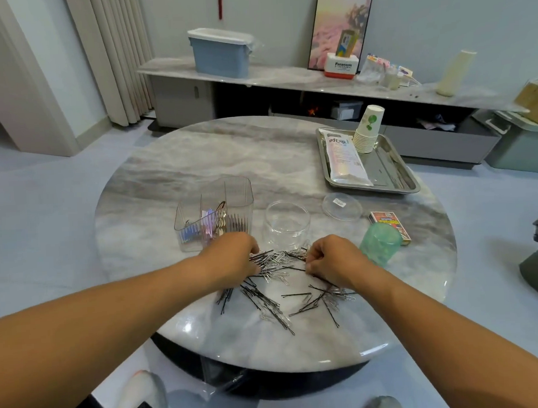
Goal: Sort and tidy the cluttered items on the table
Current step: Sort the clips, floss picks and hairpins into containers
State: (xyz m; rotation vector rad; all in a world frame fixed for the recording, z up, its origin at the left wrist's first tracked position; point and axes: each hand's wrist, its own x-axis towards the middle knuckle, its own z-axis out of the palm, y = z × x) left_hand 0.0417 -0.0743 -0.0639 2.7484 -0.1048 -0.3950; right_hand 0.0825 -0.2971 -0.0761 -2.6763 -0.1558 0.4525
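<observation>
Hairpins (267, 292) and paperclips (275, 261) heaped near desk (197, 164) front edge; left hand (233, 252), right hand (333, 256) curled, pinching clips. Best separated by kind, dropped into clear jar (287, 224).

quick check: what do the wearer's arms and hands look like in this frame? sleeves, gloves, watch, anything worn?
Both forearms are bare as far as the frame shows: no sleeves, no gloves. The left hand and right hand show no watch, strap or bracelet at the wrists. Rings cannot be judged, since the fingers curl out of sight. No markings or cables anywhere on the arms.
</observation>
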